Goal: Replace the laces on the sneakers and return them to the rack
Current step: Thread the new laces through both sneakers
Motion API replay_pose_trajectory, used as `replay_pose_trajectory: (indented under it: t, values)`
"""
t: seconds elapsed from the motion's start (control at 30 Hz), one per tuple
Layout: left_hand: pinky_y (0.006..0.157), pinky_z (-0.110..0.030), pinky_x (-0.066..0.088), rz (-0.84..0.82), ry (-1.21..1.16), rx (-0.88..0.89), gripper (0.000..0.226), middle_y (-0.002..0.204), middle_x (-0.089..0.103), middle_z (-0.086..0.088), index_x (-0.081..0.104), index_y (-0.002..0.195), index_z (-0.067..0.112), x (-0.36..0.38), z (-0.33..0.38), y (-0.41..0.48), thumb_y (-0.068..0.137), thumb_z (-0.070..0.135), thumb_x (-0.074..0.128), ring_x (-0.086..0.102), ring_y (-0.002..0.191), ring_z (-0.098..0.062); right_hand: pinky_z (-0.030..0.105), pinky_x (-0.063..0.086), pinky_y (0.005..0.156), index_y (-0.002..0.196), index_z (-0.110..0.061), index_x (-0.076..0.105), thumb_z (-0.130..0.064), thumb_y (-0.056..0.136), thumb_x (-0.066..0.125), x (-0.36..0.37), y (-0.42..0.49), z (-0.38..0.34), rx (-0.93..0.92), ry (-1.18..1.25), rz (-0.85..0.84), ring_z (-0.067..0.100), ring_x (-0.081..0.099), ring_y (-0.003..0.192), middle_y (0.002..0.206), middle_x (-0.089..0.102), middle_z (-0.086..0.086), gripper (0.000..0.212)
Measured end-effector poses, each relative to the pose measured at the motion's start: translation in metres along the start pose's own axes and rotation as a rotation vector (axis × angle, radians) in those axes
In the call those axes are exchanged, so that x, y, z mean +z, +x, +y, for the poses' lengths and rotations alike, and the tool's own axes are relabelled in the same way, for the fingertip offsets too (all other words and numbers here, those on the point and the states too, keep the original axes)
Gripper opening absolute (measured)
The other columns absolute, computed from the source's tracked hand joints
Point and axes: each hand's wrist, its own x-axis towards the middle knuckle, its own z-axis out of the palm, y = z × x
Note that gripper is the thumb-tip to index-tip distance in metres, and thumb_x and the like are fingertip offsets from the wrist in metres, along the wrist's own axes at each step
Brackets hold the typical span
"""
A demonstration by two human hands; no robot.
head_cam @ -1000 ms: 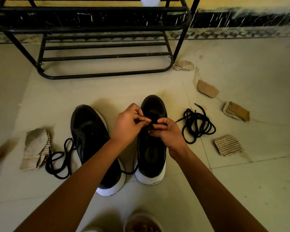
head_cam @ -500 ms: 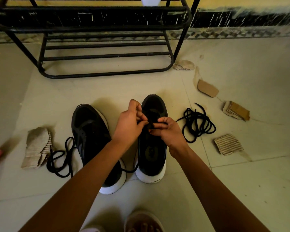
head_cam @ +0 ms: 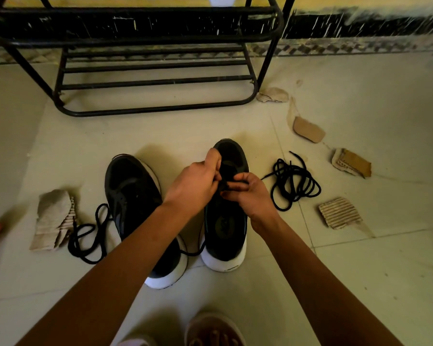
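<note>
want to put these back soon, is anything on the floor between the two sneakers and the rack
Nothing visible does. No object lies on the tile between the left sneaker, the right sneaker and the shoe rack. The torn cardboard scraps and the loose black lace sit off to the right.

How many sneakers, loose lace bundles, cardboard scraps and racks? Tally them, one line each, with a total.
Black sneakers: 2
Loose black lace bundles: 2
Cardboard scraps: 5
Shoe rack: 1
Total: 10
</note>
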Motion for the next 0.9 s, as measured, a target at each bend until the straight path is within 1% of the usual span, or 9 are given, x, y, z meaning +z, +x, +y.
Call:
replay_pose_trajectory:
  t: [0.17, 0.27, 0.33, 0.43, 0.6, 0.7, 0.8, 0.87, 0.9]
  values:
    - [0.073, -0.043, 0.053, -0.085, 0.111, 0.01, 0.03, 0.096, 0.064, -0.006, 0.028, 0.099, 0.018, -0.006, 0.006, 0.003, 0.086, 0.004, 0.051, 0.062, 0.084, -0.025, 0.027, 0.053, 0.072, 0.093, -0.016, 0.049, 0.012, 0.076, 0.067, 0.001, -0.001, 0.001, -0.012, -0.006, 0.011, 0.013, 0.062, 0.075, 0.085, 0.065, 0.002, 0.038]
    - [0.074, -0.043, 0.053, -0.129, 0.158, 0.001, 0.033, 0.098, 0.064, -0.008, 0.032, 0.11, 0.012, -0.009, 0.01, 0.008, 0.085, 0.004, 0.052, 0.062, 0.086, -0.026, 0.035, 0.054, 0.081, 0.104, -0.011, 0.049, 0.011, 0.074, 0.07, 0.001, -0.002, 0.002, -0.022, -0.003, 0.026, 0.02, 0.065, 0.084, 0.096, 0.067, 0.008, 0.042]
    - [0.075, -0.042, 0.054, -0.147, 0.163, -0.008, 0.036, 0.099, 0.065, -0.008, 0.033, 0.112, 0.011, -0.01, 0.011, 0.01, 0.084, 0.003, 0.053, 0.062, 0.087, -0.026, 0.04, 0.054, 0.086, 0.107, -0.009, 0.048, 0.01, 0.072, 0.072, 0.0, -0.003, 0.002, -0.027, 0.017, 0.043, 0.025, 0.066, 0.092, 0.101, 0.068, 0.011, 0.046]
    - [0.075, -0.042, 0.055, -0.159, 0.141, -0.036, 0.038, 0.096, 0.065, -0.007, 0.033, 0.113, 0.01, -0.011, 0.011, 0.013, 0.083, 0.003, 0.055, 0.063, 0.086, -0.025, 0.04, 0.055, 0.084, 0.104, -0.007, 0.047, 0.013, 0.07, 0.072, -0.001, -0.004, 0.003, -0.036, 0.08, 0.045, 0.023, 0.067, 0.086, 0.095, 0.07, 0.008, 0.046]
    - [0.075, -0.041, 0.055, -0.137, 0.099, -0.045, 0.039, 0.093, 0.066, -0.005, 0.034, 0.112, 0.012, -0.01, 0.011, 0.015, 0.081, 0.004, 0.058, 0.064, 0.085, -0.023, 0.033, 0.057, 0.075, 0.095, -0.01, 0.049, 0.016, 0.07, 0.07, -0.002, -0.004, 0.004, -0.043, 0.139, 0.028, 0.016, 0.067, 0.076, 0.088, 0.07, 0.005, 0.043]
    - [0.076, -0.039, 0.055, -0.116, 0.036, -0.039, 0.037, 0.089, 0.066, -0.001, 0.035, 0.103, 0.016, -0.008, 0.008, 0.014, 0.08, 0.003, 0.061, 0.065, 0.082, -0.019, 0.031, 0.057, 0.074, 0.094, -0.01, 0.049, 0.016, 0.07, 0.07, -0.002, -0.005, 0.004, -0.053, 0.137, 0.031, 0.016, 0.067, 0.077, 0.088, 0.07, 0.004, 0.041]
    - [0.075, -0.027, 0.055, -0.005, -0.172, -0.112, 0.041, 0.081, 0.066, 0.004, 0.033, 0.096, 0.02, -0.005, 0.002, 0.012, 0.078, 0.003, 0.066, 0.064, 0.074, -0.011, 0.031, 0.056, 0.075, 0.092, -0.01, 0.048, 0.017, 0.071, 0.068, 0.0, -0.004, 0.003, -0.055, 0.142, 0.037, 0.015, 0.067, 0.077, 0.086, 0.07, 0.003, 0.04]
    - [0.066, -0.013, 0.05, 0.057, -0.286, -0.187, 0.044, 0.079, 0.066, 0.004, 0.034, 0.096, 0.02, -0.003, 0.001, 0.011, 0.077, 0.003, 0.07, 0.061, 0.068, -0.002, 0.029, 0.056, 0.074, 0.091, -0.011, 0.048, 0.018, 0.071, 0.068, 0.001, -0.003, 0.002, -0.051, 0.153, 0.047, 0.014, 0.066, 0.074, 0.082, 0.069, 0.001, 0.04]
    - [0.062, -0.01, 0.047, 0.077, -0.331, -0.225, 0.045, 0.078, 0.065, 0.006, 0.034, 0.096, 0.019, -0.002, 0.001, 0.01, 0.076, 0.003, 0.071, 0.06, 0.066, 0.0, 0.028, 0.056, 0.072, 0.091, -0.01, 0.047, 0.018, 0.071, 0.068, 0.001, -0.003, 0.002, -0.046, 0.157, 0.053, 0.013, 0.066, 0.072, 0.081, 0.069, 0.0, 0.04]
